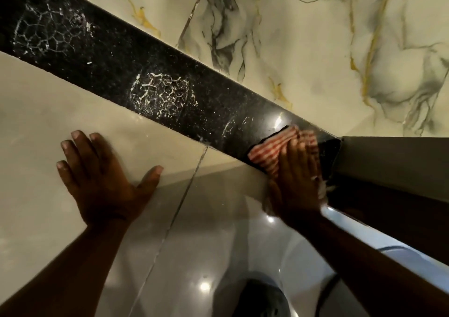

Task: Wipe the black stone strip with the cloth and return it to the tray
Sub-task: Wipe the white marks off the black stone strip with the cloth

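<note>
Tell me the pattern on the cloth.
Red and white stripes on the cloth, seen in the head view.

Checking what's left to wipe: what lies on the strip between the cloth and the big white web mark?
Head view: a faint white smear and specks on the strip.

Black strip [116, 66] (white webbed marks); red-and-white striped cloth [269, 153].

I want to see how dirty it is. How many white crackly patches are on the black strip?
3: one big patch at the far left, one in the middle, one faint smear beside the cloth. More may hide under it.
</note>
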